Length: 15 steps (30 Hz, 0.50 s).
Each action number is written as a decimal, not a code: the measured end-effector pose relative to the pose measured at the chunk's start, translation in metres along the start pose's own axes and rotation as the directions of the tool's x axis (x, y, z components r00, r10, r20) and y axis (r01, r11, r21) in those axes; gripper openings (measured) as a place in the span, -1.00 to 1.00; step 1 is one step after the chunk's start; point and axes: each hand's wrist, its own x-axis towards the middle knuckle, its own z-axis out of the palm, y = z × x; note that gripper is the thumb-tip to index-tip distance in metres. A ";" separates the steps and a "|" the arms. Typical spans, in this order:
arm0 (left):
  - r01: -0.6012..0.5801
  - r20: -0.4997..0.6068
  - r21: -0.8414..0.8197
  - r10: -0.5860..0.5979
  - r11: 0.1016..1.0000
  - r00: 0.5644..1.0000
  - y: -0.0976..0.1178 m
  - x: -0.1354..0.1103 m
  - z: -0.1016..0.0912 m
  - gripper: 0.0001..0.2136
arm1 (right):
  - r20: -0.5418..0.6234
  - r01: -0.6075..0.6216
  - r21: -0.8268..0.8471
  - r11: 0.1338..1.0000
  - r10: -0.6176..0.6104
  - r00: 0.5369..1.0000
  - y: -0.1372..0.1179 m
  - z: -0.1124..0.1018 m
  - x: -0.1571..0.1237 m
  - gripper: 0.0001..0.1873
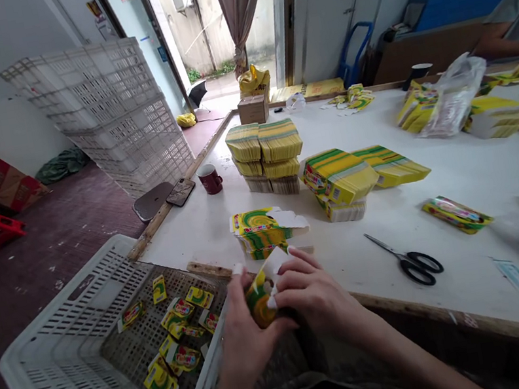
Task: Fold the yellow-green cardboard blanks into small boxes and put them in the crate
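Note:
Between my two hands, at the near edge of the table, is a small yellow and green printed carton [260,300] with white flaps at its upper end. My left hand [243,333] grips its left side, the thumb lying underneath. From the right, my right hand [313,292] has its fingers on the white flaps. White coverings show on some fingertips. Just beyond my hands lies a stack of flat cartons [260,231]. At lower left, a white plastic crate [63,360] holds several small cartons [184,358].
Bundled carton stacks [265,153] and another carton pile [340,174] stand mid-table. Black-handled scissors [413,262], a flat printed pack [457,214] and plastic bags [454,95] lie rightward. A mug [210,179] and phone [181,192] sit left. Another person's arm [504,37] shows far right.

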 end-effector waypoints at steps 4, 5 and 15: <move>0.030 0.109 0.196 -0.052 0.980 0.993 0.001 -0.002 0.016 -0.41 | -0.338 -0.235 0.265 0.935 0.318 0.886 -0.007 0.020 -0.004 -0.40; 0.017 0.082 0.235 -0.037 0.972 0.996 0.000 -0.003 0.021 -0.40 | -0.367 -0.296 0.419 0.858 0.459 0.809 -0.007 0.025 -0.005 -0.30; -0.217 0.133 0.321 0.183 0.922 0.974 -0.009 -0.009 0.033 -0.47 | 0.233 -0.454 0.867 0.207 0.637 0.735 -0.002 0.038 -0.001 -0.59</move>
